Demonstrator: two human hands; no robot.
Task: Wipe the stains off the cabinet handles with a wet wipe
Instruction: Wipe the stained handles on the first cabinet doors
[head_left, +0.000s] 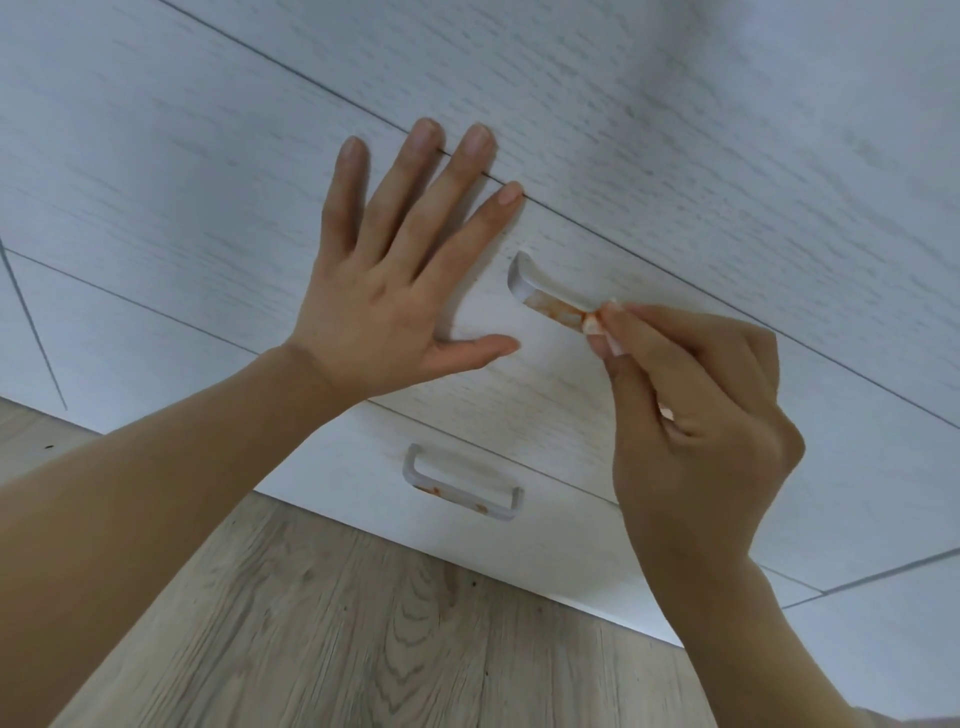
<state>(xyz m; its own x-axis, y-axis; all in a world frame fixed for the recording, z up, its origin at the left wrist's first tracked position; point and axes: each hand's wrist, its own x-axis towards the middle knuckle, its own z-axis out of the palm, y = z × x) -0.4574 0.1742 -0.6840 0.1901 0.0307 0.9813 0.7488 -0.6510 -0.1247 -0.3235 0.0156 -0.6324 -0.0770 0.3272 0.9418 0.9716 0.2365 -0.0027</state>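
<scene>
Two bare forearms enter from the bottom of the frame, one from the lower left and one from the lower right. Neither shows a sleeve, watch, bracelet or ring. The left hand (410, 291) sits at centre left, with short, unpainted nails trimmed close to the fingertips. The right hand (696, 431) sits at centre right, its visible nails likewise short and plain.

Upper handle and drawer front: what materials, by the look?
Upper handle: smooth, pale, satin bar, painted metal or plastic; I cannot tell which. Orange stains sit on top. Drawer front: likely laminate board, matte whitish-grey, printed wood grain running evenly.
</scene>
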